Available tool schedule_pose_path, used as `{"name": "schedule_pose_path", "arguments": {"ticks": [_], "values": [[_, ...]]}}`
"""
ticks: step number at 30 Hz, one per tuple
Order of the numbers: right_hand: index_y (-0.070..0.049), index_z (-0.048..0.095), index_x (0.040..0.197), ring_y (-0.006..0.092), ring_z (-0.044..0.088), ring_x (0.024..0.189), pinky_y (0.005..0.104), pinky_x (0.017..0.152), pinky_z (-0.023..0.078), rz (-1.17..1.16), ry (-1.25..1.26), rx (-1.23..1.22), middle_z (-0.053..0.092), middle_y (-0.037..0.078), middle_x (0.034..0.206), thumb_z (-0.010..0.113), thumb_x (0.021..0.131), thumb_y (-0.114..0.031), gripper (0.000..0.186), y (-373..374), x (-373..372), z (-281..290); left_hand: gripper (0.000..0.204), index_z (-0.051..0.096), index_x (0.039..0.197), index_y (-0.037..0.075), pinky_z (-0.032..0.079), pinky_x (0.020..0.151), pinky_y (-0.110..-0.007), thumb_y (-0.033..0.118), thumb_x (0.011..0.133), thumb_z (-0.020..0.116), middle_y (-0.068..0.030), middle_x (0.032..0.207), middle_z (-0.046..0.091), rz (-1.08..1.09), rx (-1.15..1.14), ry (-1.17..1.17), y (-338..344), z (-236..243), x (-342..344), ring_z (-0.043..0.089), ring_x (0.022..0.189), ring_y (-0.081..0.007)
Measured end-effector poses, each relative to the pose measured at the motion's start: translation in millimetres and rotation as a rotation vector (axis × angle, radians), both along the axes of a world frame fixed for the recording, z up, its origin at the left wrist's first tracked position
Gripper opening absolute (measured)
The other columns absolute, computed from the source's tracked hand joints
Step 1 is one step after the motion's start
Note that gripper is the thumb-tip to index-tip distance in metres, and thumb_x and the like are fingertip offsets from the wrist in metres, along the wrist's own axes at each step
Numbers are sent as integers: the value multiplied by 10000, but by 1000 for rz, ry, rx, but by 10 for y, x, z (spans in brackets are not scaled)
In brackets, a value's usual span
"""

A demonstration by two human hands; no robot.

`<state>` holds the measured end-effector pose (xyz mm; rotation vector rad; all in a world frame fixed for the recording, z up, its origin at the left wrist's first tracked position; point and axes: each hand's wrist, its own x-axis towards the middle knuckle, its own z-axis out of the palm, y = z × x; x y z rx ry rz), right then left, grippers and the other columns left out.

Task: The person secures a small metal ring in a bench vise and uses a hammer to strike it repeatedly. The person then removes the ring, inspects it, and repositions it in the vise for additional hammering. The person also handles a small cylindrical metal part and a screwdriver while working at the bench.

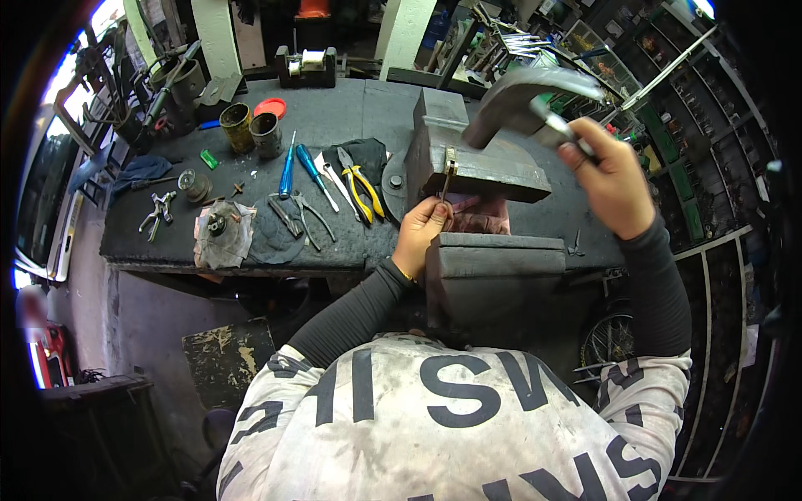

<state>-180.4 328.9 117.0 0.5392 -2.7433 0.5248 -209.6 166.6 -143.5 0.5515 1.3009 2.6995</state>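
A grey bench vise (480,163) stands at the near edge of the dark workbench (351,108), with its front jaw block (493,255) close to my chest. My left hand (420,234) pinches a small thin metal piece (449,177) that stands upright against the vise jaw. My right hand (614,179) is raised to the right of the vise and grips the handle of a hammer (522,96), whose grey head is blurred above the vise.
To the left of the vise lie yellow-handled pliers (363,188), blue-handled screwdrivers (288,167), other pliers (159,210) and a cloth with a round part (221,230). Two tin cans (251,127) and a red lid (270,107) stand further back. Shelving (718,134) runs along the right.
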Motion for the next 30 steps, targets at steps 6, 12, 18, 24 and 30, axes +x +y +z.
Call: {"name": "schedule_pose_path", "arguments": {"ticks": [6, 12, 18, 24, 30], "values": [[-54, 543, 1013, 115, 451, 544, 265, 507, 375, -6, 114, -330, 492, -4, 626, 578, 914, -182, 165, 87, -70, 62, 275, 539, 802, 46, 345, 586, -197, 254, 976, 494, 49, 695, 459, -43, 15, 4, 25, -9, 33, 390, 645, -37], [-71, 550, 916, 383, 542, 620, 386, 535, 428, -60, 6, 219, 577, 184, 695, 616, 866, -260, 207, -58, -45, -74, 289, 554, 824, 42, 380, 626, -205, 284, 972, 498, 41, 731, 477, -33, -64, 46, -10, 26, 32, 420, 684, -46], [-37, 557, 1002, 53, 431, 542, 225, 495, 349, -38, 36, -370, 449, -51, 595, 566, 928, -195, 175, 42, -118, 283, 320, 556, 821, 44, 376, 615, -210, 316, 975, 486, 43, 709, 472, 23, -89, 15, 10, 45, 78, 408, 675, -48], [-69, 536, 966, 328, 557, 560, 373, 517, 413, 40, 109, 354, 558, 147, 649, 557, 909, -194, 139, -2, -40, -256, 320, 535, 796, 52, 319, 557, -189, 318, 970, 496, 60, 692, 450, 8, -127, 11, 3, 56, 64, 370, 632, -23], [-53, 554, 956, 44, 366, 559, 224, 518, 327, -99, -53, -253, 430, -36, 612, 560, 925, -169, 120, 54, -141, 233, 318, 536, 794, 72, 325, 537, -191, 328, 975, 480, 66, 674, 441, 36, -57, 4, 45, 9, 93, 371, 605, -25]]}}
